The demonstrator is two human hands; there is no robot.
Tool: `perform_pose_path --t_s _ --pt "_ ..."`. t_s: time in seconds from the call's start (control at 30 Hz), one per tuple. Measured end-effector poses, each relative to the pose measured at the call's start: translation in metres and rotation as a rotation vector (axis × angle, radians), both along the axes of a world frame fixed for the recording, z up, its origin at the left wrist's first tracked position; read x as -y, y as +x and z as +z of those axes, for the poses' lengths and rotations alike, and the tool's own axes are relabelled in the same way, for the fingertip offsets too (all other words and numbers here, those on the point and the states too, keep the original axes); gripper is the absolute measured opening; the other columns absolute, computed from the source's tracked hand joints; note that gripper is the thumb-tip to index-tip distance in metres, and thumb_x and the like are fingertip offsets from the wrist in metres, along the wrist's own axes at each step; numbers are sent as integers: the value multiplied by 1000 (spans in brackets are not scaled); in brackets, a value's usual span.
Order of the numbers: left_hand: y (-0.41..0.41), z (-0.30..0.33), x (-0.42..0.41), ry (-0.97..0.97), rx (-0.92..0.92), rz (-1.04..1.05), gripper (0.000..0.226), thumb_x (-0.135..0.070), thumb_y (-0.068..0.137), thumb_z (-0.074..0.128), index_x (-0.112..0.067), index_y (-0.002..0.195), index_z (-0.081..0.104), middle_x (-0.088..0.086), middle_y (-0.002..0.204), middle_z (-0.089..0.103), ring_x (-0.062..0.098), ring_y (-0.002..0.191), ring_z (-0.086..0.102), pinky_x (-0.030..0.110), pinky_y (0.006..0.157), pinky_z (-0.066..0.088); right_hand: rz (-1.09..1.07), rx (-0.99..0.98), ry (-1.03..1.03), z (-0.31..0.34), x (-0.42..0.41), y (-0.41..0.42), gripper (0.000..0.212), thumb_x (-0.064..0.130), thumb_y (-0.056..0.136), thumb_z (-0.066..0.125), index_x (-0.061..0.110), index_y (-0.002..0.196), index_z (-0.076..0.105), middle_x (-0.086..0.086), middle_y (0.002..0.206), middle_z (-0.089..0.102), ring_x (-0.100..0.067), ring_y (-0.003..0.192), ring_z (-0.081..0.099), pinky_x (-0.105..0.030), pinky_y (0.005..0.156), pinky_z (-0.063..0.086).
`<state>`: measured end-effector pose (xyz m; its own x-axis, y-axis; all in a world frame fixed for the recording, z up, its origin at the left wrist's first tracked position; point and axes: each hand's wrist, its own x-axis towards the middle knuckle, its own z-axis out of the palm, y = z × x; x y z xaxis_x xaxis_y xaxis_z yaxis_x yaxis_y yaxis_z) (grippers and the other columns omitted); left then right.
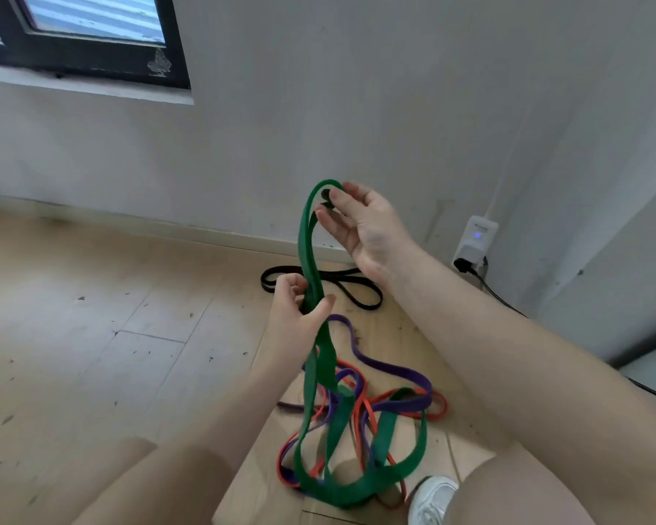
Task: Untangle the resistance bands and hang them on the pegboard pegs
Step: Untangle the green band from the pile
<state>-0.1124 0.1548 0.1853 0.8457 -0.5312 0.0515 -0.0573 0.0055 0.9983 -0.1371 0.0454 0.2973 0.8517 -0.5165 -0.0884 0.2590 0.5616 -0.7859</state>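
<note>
the right hand (360, 225) is raised in front of the white wall (394, 108), its grip pinching the top bend of the green resistance band (306, 244) between thumb and fingertips, the other fingers loosely spread. lower down, the left hand (296, 312) has its grip curled round both strands of the same green band, thumb pointing up to the right. from there the green band drops in wide, flat loops onto the wooden floor (91, 335), where it lies tangled with a purple resistance band (387, 367) and a thin red-orange resistance band (438, 409). the purple one arcs out to the right of the heap before threading back under the green; the red one weaves through both, and i cannot tell which strand crosses over which in the middle of the knot. a black resistance band (341, 282) lies apart from the heap, flat on the floor close to the skirting board, behind the hands. a white sneaker (430, 500) shows at the bottom edge, just beside the near loop of the green band. a white plug-in device (476, 240) with a small blue light sits on the wall at the right, a black cable (497, 293) running from it. a dark-framed window (91, 36) fills the upper left corner.
</note>
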Motion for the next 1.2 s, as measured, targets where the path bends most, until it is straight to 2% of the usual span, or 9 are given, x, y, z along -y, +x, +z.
perform_pose_path --t_s 0.1,0.2,0.3,0.4,0.5,0.67,0.87,1.07,1.2 --pt "3 -2 -4 -4 -51 22 18 -17 88 61 -25 96 48 7 102 63 20 94 63 20 69 52 66 -73 -107 -9 1 1 35 3 91 53 8 124 42 -12 103 61 -18 83 66 -27 77 58" --pt "10 5 -10 -46 -136 50 15 -17 89 58 -22 101 51 8 102 64 18 92 64 17 67 50 -111 -355 -560 -30 8 -7 47 17 92 54 21 135 36 -4 135 43 -13 96 62 -25 81 53" --pt "17 18 -14 -103 -182 51 14 -16 88 60 -20 101 55 9 99 66 19 91 66 25 77 53 -20 -509 -780 -70 -1 -31 27 31 92 53 22 118 48 2 125 53 -18 111 56 -28 89 48" --pt "19 40 -13 -205 -220 21 13 -13 88 60 -16 100 56 6 92 65 18 83 66 29 75 55 310 -516 -800 -101 -17 -51 23 40 93 48 20 104 53 5 107 61 -3 102 58 -18 82 45" --pt "20 67 -10 -281 -274 -12 13 -15 88 59 -14 101 55 5 90 65 19 83 65 35 80 54 401 -401 -724 -100 -31 -52 15 24 95 49 13 105 47 7 88 55 13 74 56 -6 68 44" --pt "33 101 -12 -359 -372 -81 8 -19 91 55 -14 98 56 8 96 63 22 87 63 38 85 52 443 -217 -572 -88 -34 -50 28 19 89 56 24 116 48 -9 107 66 -28 111 59 -44 104 38" --pt "59 104 -10 -441 -577 5 25 -22 95 50 -6 114 50 11 89 59 23 79 61 36 72 54 212 -189 -572 -63 -38 -53 28 -4 87 55 21 100 57 -8 96 61 -17 87 62 -36 83 53" --pt "54 68 -14 134 -539 51 45 -45 95 42 -7 115 55 10 114 61 26 106 57 41 87 45 -122 -303 -746 -25 -45 -47 17 12 88 60 21 103 57 4 89 60 -12 83 61 -24 70 53" --pt "4 56 -22 74 -423 -67 43 -44 98 33 -12 97 62 8 95 70 23 91 66 38 85 53 -298 -356 -643 -13 -35 -26 18 14 84 66 16 97 54 -1 90 58 -15 85 58 -29 78 52"
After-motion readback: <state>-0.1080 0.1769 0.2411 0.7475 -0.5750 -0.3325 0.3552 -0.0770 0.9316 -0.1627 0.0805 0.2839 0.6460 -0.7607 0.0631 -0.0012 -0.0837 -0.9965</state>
